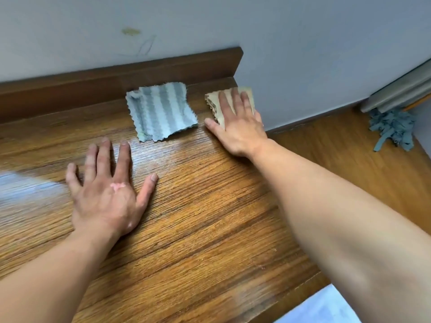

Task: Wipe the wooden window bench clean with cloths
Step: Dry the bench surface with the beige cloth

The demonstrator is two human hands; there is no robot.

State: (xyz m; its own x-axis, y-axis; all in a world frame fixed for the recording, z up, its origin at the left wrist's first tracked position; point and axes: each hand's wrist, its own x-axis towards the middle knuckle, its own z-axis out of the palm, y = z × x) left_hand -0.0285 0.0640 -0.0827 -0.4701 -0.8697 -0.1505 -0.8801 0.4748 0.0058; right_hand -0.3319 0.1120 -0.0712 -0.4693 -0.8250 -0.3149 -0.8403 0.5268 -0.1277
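The wooden window bench fills most of the view, with a sheen of light at its left. A grey striped cloth lies flat near the back skirting, untouched. To its right, at the bench's far right corner, a folded tan cloth lies under my right hand, which presses flat on it with fingers spread. My left hand rests palm down on the bare wood, fingers apart, a little in front of the grey cloth and holding nothing.
A dark wooden skirting runs along the white wall behind the bench. Beyond the bench's right edge the wooden floor lies lower, with a blue-grey strip mop head at the far right.
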